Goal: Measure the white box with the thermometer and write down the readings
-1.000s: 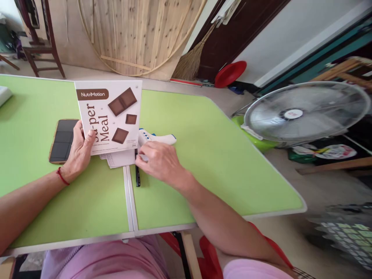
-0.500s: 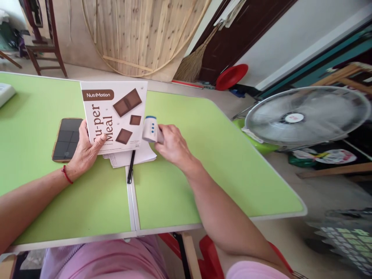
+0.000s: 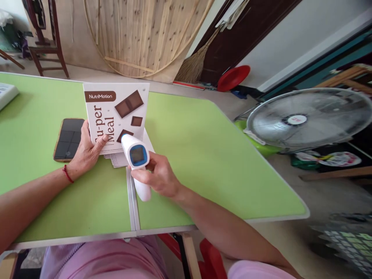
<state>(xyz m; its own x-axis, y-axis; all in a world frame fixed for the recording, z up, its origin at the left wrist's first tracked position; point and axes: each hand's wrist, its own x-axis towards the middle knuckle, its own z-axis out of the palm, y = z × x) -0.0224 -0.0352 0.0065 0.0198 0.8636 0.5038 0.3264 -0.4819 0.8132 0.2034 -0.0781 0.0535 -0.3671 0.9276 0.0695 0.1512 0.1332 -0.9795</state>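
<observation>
My left hand (image 3: pixel 90 149) grips the lower left edge of a white box (image 3: pixel 101 91) printed "NutriMotion" with chocolate pieces, thumb across its front. The box stands upright, its face toward me. In my right hand (image 3: pixel 158 172) is a white infrared thermometer (image 3: pixel 142 186) with a blue-rimmed screen, which faces me and looks dark. The thermometer's front end points at the box and covers part of its lower right corner. Whether the two touch I cannot tell. Sheets of paper (image 3: pixel 116 161) lie under and behind the box.
A dark phone (image 3: pixel 69 139) lies on the green table (image 3: pixel 197 155) left of the box. At the far left edge sits a white object (image 3: pixel 7 95), partly cut off. Beyond the table's right side stands a fan (image 3: pixel 308 116). A wooden chair (image 3: pixel 45 46) is at the back left.
My right hand has turned the thermometer from its side to upright and brought it left, before the box's lower right corner. The black pen is now hidden. My left hand and the box barely moved.
</observation>
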